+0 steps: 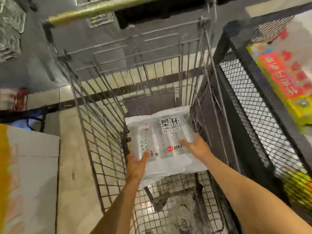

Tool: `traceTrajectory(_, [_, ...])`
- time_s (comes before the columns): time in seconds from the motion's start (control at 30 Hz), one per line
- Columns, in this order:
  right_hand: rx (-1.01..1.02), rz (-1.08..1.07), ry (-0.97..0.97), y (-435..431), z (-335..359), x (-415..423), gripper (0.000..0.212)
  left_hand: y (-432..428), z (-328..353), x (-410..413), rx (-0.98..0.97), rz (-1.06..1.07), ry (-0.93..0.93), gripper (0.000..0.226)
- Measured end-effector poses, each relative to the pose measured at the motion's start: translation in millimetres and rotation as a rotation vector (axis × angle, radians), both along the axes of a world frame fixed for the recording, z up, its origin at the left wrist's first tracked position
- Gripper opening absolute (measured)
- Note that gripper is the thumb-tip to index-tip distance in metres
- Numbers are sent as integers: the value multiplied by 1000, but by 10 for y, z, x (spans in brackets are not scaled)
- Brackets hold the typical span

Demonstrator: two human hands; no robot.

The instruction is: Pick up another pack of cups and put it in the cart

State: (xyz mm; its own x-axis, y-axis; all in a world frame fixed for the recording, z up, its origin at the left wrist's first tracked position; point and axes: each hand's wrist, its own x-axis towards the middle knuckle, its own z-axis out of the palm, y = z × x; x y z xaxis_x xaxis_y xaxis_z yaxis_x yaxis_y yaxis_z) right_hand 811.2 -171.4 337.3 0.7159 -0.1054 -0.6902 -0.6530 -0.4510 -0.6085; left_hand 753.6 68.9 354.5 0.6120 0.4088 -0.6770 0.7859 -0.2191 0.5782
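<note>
A clear plastic pack of cups (162, 137) with black Chinese lettering and a red dot lies low inside a wire shopping cart (101, 132). My left hand (135, 163) holds the pack's near left corner, thumb lying across its top. My right hand (196, 146) rests on the pack's right side with fingers fairly straight. Both forearms reach down into the cart from the lower edge of the view.
A black mesh bin (249, 119) with colourful boxes (283, 85) stands close on the right. A cardboard box (32, 166) sits on the floor to the left. The cart's yellowish handle bar (101, 7) crosses the top. Tiled floor shows beneath.
</note>
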Motion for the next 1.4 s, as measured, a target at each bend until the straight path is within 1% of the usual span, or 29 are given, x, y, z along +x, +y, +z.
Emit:
traceTrajectory(0.1, [-30, -4, 45, 19, -242, -3, 93, -16, -184, -38, 44, -1, 15, 63])
traceTrajectory(0.23, [-62, 22, 118, 35, -346, -53, 94, -52, -288, -112, 67, -35, 28, 67])
traceTrajectory(0.27, [-59, 35, 110, 38, -353, -57, 98, -49, -312, -122, 68, -42, 28, 68])
traceTrajectory(0.37, [11, 31, 101, -82, -876, -62, 119, -29, -360, -126, 64, -52, 51, 66])
traceTrajectory(0.4, [27, 33, 97, -94, -942, -57, 117, 0, -388, -117, 68, -46, 60, 65])
traceTrajectory(0.43, [25, 33, 86, -58, -827, -58, 105, 34, -425, -114, 65, -41, 64, 65])
traceTrajectory(0.47, [6, 31, 66, 15, -581, -65, 90, 52, -429, -110, 54, -38, 50, 69])
traceTrajectory(0.5, [-14, 30, 48, 71, -403, -73, 80, 72, -427, -107, 53, -49, 30, 73])
traceTrajectory(0.53, [-38, 38, 26, 90, -305, -87, 77, 83, -401, -103, 64, -72, 15, 76])
traceTrajectory(0.57, [-80, 55, 20, 93, -226, -110, 79, 88, -357, -96, 100, -111, 8, 78])
traceTrajectory(0.63, [-158, 102, -13, 100, -66, -165, 83, 98, -162, -70, 264, -252, -12, 74])
traceTrajectory(0.73, [-198, 188, -111, 107, 381, -282, 71, 90, 340, -24, 512, -496, -111, 56])
traceTrajectory(0.8, [-257, 256, -177, 104, 813, -391, 67, 64, 762, -2, 650, -668, -195, 50])
traceTrajectory(0.87, [-370, 311, -253, 80, 1277, -546, 63, 17, 1182, 12, 747, -818, -281, 47])
traceTrajectory(0.93, [-474, 312, -312, 42, 1734, -733, 59, -60, 1624, -24, 784, -912, -330, 47])
traceTrajectory(1.0, [-568, 260, -348, -13, 2198, -977, 58, -138, 2023, -93, 797, -981, -385, 50])
traceTrajectory(1.1, [-701, 120, -357, -117, 2768, -1451, 59, -288, 2576, -221, 732, -1103, -495, 51])
traceTrajectory(1.2, [-747, -99, -337, -154, 3212, -2074, 58, -507, 3046, -442, 638, -1228, -661, 50])
traceTrajectory(1.3, [-788, -342, -325, -108, 3490, -2776, 56, -799, 3382, -743, 572, -1379, -811, 51])
traceTrajectory(1.4, [-830, -514, -234, 33, 3654, -3584, 57, -1090, 3560, -1111, 527, -1506, -949, 52])
